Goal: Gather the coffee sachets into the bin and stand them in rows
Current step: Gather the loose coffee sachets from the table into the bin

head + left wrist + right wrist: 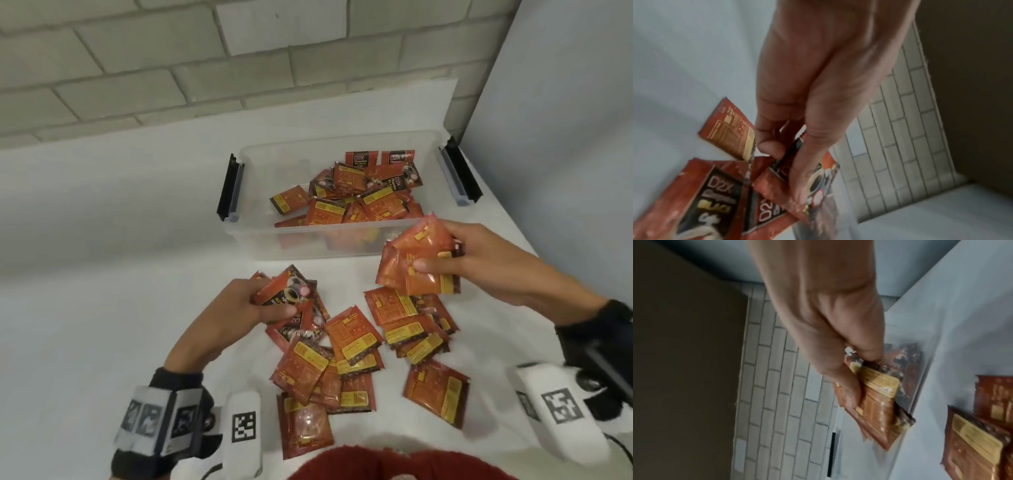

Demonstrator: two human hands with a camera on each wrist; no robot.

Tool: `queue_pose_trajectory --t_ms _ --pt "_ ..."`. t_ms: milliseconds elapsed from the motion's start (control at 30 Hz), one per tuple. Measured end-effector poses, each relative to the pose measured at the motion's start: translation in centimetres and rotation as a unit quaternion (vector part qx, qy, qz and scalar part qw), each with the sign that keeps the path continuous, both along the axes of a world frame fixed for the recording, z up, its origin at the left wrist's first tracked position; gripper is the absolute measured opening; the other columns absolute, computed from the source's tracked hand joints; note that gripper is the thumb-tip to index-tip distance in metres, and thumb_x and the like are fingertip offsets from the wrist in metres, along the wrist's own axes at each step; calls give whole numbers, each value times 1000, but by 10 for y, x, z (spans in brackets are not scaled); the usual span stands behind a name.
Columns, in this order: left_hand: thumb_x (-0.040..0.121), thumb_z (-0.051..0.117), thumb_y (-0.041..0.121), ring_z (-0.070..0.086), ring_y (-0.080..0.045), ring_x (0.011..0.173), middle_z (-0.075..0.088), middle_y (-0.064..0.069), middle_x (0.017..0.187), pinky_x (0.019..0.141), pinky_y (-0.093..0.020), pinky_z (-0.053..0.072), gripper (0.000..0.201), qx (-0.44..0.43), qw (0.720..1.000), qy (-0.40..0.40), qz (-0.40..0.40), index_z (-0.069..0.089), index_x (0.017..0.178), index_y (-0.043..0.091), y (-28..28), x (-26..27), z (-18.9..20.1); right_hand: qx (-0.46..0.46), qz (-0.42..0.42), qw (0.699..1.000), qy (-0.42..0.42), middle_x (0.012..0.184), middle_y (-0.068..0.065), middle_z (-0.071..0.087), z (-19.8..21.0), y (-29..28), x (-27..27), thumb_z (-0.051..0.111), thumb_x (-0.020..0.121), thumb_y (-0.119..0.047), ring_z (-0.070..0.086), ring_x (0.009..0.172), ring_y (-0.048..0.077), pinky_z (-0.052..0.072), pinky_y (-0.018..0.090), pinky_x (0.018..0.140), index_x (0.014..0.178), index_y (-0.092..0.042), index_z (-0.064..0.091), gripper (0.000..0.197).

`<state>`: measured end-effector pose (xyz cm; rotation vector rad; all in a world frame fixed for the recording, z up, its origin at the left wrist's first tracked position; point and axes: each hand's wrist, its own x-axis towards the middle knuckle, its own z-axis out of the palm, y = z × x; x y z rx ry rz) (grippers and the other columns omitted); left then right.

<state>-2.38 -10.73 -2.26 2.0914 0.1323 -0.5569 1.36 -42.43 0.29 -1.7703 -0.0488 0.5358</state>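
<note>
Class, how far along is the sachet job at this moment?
Done: a loose heap of sachets already lies in the clear bin, none standing in rows. In hand: the right hand grips a bundle; the left hand holds a few. Left: the sachets on the table, then rows.

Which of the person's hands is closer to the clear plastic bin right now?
Right. The right hand holds sachets just before the bin's near wall; the left hand grips sachets farther back over the table pile.
</note>
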Motion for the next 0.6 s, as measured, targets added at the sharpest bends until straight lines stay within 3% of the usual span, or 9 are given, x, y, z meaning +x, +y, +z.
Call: queue_pose_trajectory --t_ms 33,100,167,233,300,367,400,500,600 --pt "77 77 31 66 -11 84 70 0 93 78 -28 46 9 37 999 -10 -16 71 83 34 -3 3 -3 3 6 1000 24 103 -1 73 -3 -3 -3 71 74 -14 70 91 7 55 17 65 118 -24 60 46" --pt "73 78 44 62 -17 86 63 -6 94 78 -34 49 15 114 991 -31 -57 64 68 42 -8 10 -15 -30 27 997 70 106 1 72 -14 -4 -8 73 76 -11 71 92 11 57 20 68 118 -23 59 46" --pt "70 77 49 56 -23 93 59 -4 93 87 -43 46 18 168 981 -41 -88 61 72 42 -15 13 -21 -122 65 987 78 113 4 67 -30 2 -12 79 77 -15 69 96 16 59 28 77 120 -21 55 49" --pt "74 78 39 52 -20 93 55 -3 91 84 -36 44 20 186 976 -59 -98 64 85 29 -23 14 -22 -237 125 962 45 123 5 54 -45 10 -13 83 73 -29 61 104 17 55 33 90 124 -22 51 61" --pt "76 78 30 49 -14 84 51 0 87 67 -21 38 23 183 975 -69 -102 64 90 18 -28 16 -20 -289 150 945 26 122 3 49 -46 21 -11 82 75 -27 55 107 18 51 31 94 134 -23 41 72" --pt "78 78 25 51 -8 76 50 4 83 59 -15 37 22 171 976 -82 -102 64 91 15 -31 18 -17 -268 143 952 35 116 4 60 -44 28 -7 81 76 -15 61 102 20 53 36 91 139 -22 32 80" --pt "78 78 24 53 -6 74 50 6 82 60 -14 42 23 163 979 -83 -95 65 94 12 -31 18 -15 -259 137 955 36 111 6 64 -43 29 -4 80 77 -12 64 99 21 55 39 89 139 -23 29 82" --pt "78 78 22 62 -14 82 56 4 90 76 -31 54 29 116 990 -59 -49 65 101 12 -28 19 -9 -255 121 959 15 106 8 68 -42 27 2 77 79 -12 66 97 21 55 42 88 142 -25 29 80" --pt "75 80 18 68 -18 88 65 -3 102 81 -37 57 31 28 999 -36 2 64 102 21 -21 20 -4 -166 90 981 38 108 -1 70 -32 19 6 74 82 -7 68 98 14 56 32 86 133 -26 46 60"
